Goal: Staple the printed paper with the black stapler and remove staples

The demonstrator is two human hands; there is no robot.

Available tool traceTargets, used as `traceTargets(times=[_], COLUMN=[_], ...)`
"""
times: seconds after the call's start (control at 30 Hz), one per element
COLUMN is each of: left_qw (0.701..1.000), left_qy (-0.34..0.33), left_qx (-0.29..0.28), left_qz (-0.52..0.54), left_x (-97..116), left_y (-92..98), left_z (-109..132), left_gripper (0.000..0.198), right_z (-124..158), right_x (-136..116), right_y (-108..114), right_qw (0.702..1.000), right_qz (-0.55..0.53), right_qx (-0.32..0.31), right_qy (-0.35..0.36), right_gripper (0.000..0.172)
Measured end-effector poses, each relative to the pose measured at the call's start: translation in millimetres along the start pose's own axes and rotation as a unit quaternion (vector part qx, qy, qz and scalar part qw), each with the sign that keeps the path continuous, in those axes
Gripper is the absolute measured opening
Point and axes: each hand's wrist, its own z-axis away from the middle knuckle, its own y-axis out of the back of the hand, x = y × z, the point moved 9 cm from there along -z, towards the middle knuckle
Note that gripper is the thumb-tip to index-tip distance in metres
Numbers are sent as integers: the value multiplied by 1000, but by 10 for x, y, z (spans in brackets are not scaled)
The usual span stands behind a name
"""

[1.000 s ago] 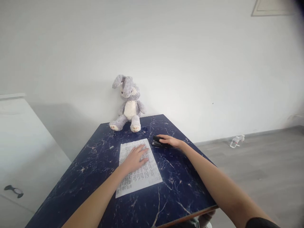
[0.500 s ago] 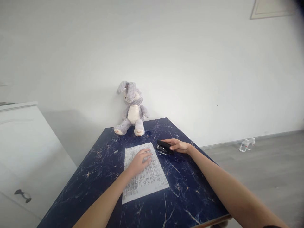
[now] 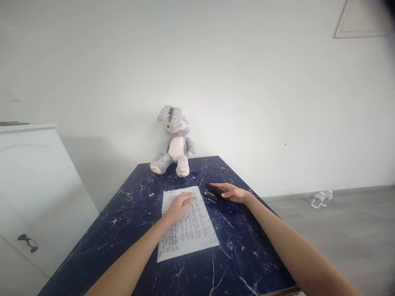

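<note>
A printed sheet of paper lies on the dark blue marbled table. On its upper half rests my left hand, palm down, thumb and fingers a little apart, with nothing visible in it. My right hand is wrapped around a black stapler just right of the sheet's upper right corner. The stapler's metal part faces the sheet, with a small gap between them. Left of the sheet lies a small grey piece, too small to name surely.
A plush rabbit sits at the table's far edge against the white wall. To the left stands a white cabinet with a dark handle. Clear plastic bottles lie on the floor at the right.
My left hand's fingers have drawn closer together on the sheet. My right hand still holds the stapler in about the same place. The view has shifted slightly.
</note>
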Motion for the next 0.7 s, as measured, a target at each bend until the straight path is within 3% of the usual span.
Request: traceTargets(times=[0.47, 0.7], left_qw=[998, 998], left_qy=[28, 27], left_qx=[38, 27], left_qz=[31, 49], left_x=[-31, -31], left_y=[73, 50], left_z=[16, 34], left_gripper=[42, 43], right_z=[1, -1], right_x=[45, 33], right_y=[11, -40], right_qw=[1000, 1000], right_qz=[7, 12], right_qx=[4, 0], right_qy=[-9, -17], right_gripper=[78, 77])
